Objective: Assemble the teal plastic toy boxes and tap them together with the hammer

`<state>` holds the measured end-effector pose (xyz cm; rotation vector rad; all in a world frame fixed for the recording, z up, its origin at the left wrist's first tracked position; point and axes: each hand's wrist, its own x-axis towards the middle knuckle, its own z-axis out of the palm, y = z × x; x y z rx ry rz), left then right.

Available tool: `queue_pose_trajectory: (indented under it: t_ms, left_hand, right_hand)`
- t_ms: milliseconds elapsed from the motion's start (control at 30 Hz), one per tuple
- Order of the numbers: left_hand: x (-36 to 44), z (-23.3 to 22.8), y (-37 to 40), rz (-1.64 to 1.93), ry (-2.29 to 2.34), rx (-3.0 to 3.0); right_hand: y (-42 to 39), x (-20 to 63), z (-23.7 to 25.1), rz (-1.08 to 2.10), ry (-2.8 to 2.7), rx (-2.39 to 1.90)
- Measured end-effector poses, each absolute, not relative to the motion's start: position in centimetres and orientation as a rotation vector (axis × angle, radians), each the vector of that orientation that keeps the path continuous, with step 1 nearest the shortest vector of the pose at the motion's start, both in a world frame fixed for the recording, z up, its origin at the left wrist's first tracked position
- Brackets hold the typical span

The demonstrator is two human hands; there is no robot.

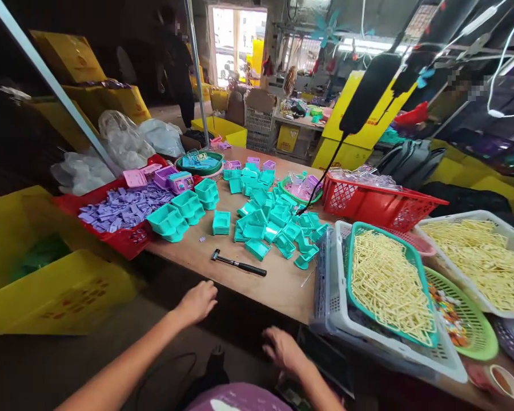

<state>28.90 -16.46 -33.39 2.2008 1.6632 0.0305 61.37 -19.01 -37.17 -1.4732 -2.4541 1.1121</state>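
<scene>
My left hand (198,301) is in the air just short of the table's front edge, its fingers loosely bent and slightly apart, with nothing visible in it. Lower and to the right hovers my right hand (284,347), fingers bent and apart, holding nothing I can see. A small hammer (240,264) with a black handle lies on the wooden table (197,262) beyond both hands. Behind it sit a single turquoise plastic box (221,222) and a loose heap of turquoise boxes (257,224). Joined turquoise pieces (168,221) stand in a row at the left.
A red basket (132,237) of purple pieces stands left, beside a yellow carton (60,297). On the right are a teal tray (350,274) of pale yellow sticks in a white crate (340,319), a green basket (484,337), and a red crate (368,202). A person (177,68) stands behind.
</scene>
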Motion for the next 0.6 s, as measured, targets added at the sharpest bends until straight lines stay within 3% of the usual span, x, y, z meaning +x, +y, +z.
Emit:
queue_pose_trajectory:
  t_ms: [233, 600]
  left_hand:
    - [21.0, -32.6, -11.8, 0.031, 1.764, 2.159]
    - [21.7, -31.8, 7.9, 0.203, 1.959, 2.018]
  right_hand:
    - [-5.5, 54.3, -38.0, 0.873, -2.489, -1.563]
    - [-0.3, 51.1, -41.5, 0.848, -2.703, -1.423]
